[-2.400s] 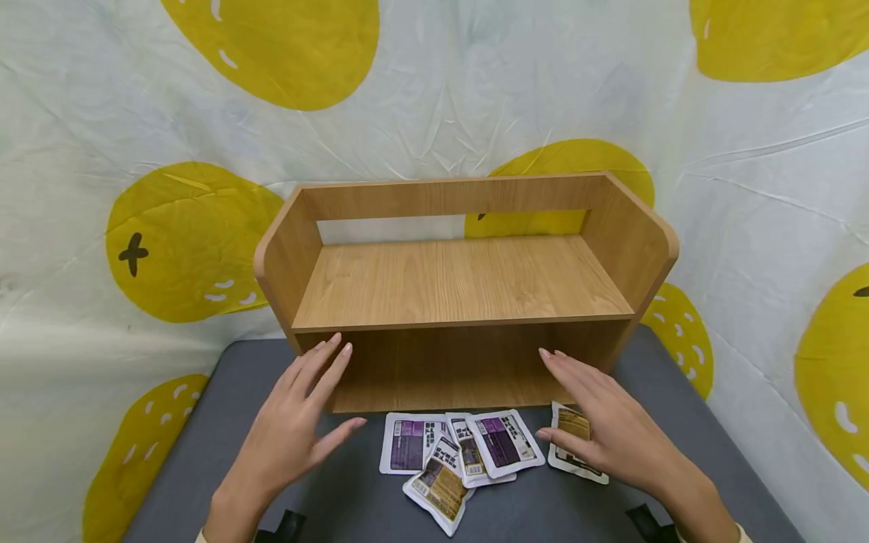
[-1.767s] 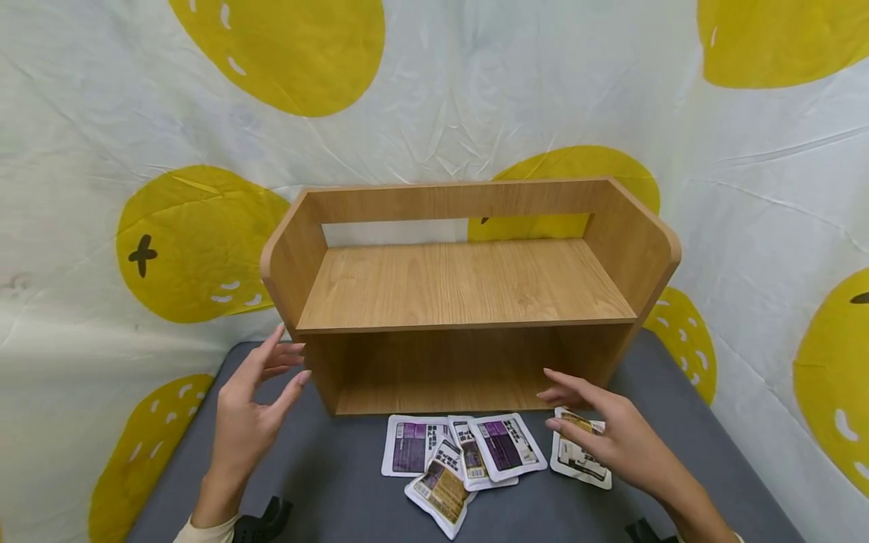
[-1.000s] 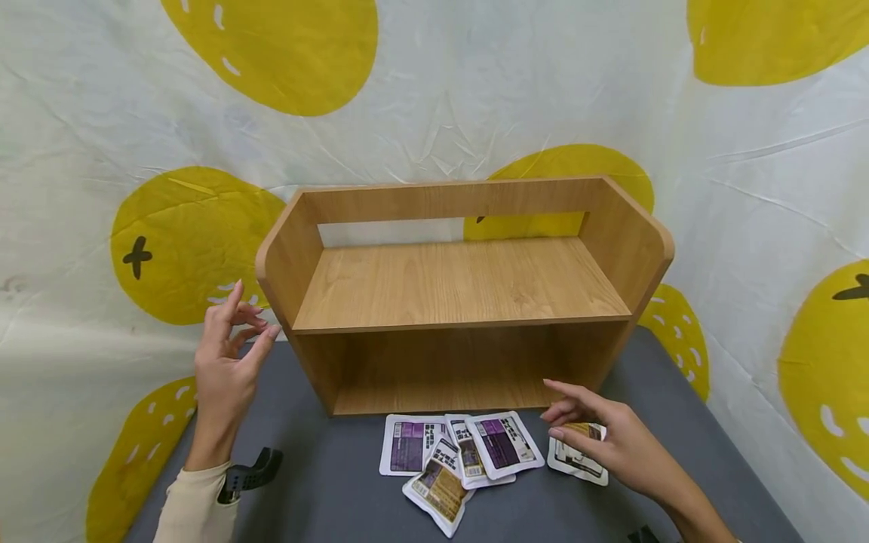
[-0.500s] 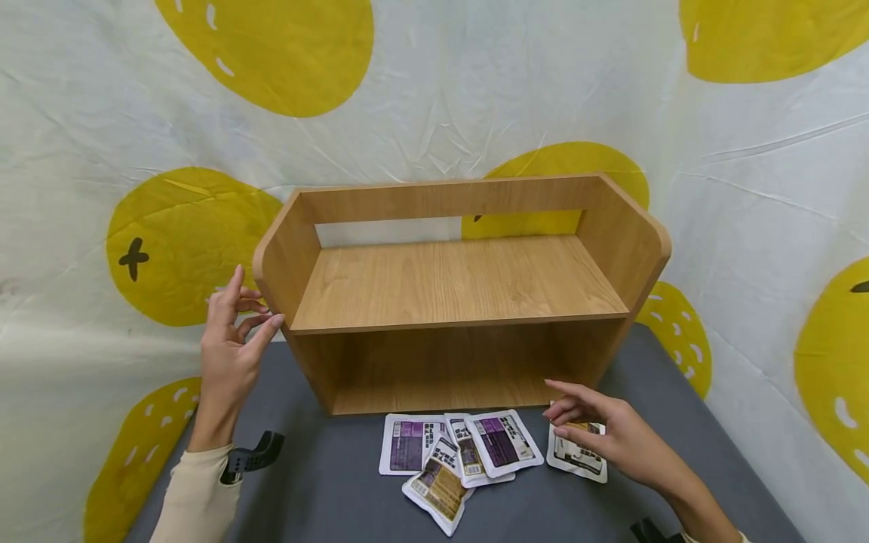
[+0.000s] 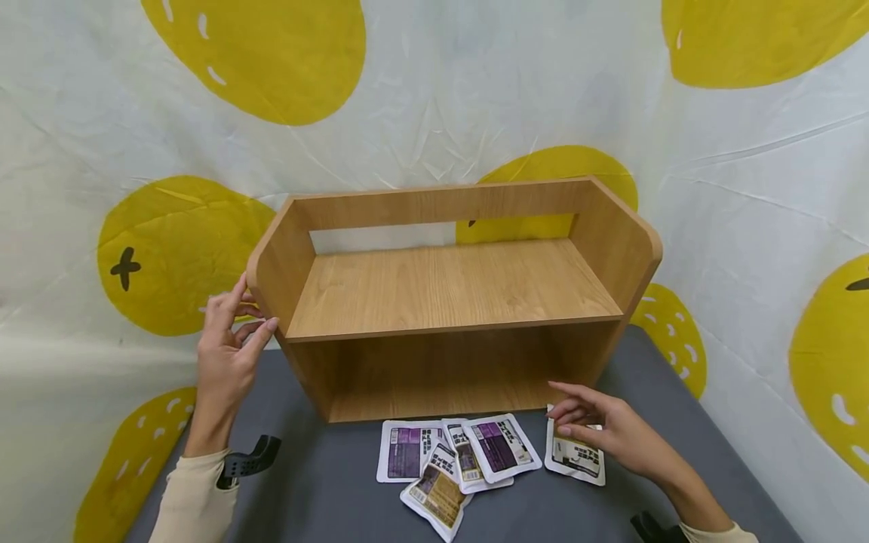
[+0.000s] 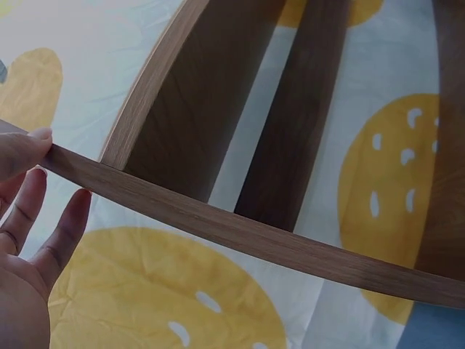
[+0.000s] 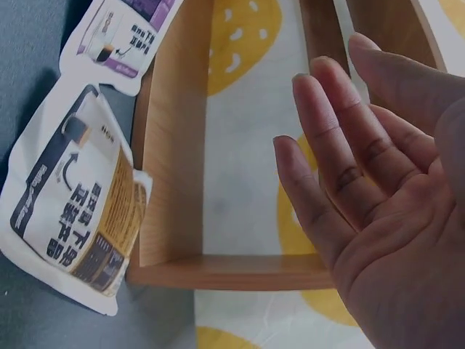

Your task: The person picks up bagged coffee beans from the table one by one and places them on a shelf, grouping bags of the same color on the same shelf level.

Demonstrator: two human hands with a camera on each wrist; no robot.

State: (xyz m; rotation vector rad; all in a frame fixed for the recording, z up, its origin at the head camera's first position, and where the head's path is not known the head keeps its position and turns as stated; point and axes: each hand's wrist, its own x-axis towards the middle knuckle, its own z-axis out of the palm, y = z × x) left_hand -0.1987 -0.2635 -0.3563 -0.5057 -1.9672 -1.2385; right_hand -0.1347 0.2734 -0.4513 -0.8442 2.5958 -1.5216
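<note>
A: Where does our wooden shelf (image 5: 455, 286) stand?

B: Upright on the gray table (image 5: 353, 505), its open front towards us. We judge the step in hand to be getting a hold of it: our left hand (image 5: 226, 366) has its thumb touching the edge of the left side panel (image 5: 280, 275), the fingers loosely bent along the outer side. Whether they truly grip — we can't tell.

A: And our right hand (image 5: 614, 431)?

B: Holding nothing, fingers relaxed and slightly curled. It hovers over the lone packet (image 5: 577, 456), apart from it in the right wrist view. To us, the next move calls for a firmer hold on the left, with the right hand either brought to the opposite panel (image 5: 614, 245) or lowered to that packet.

A: What can't we make out?

B: The lone packet is partly covered by our fingers, so a second one could lie beneath. In the packet pile (image 5: 498, 449), just before the shelf, overlaps hide some labels. The back of the lower compartment (image 5: 441, 366) is in shadow, and our right wrist's black band (image 5: 655, 529) is cut off.
</note>
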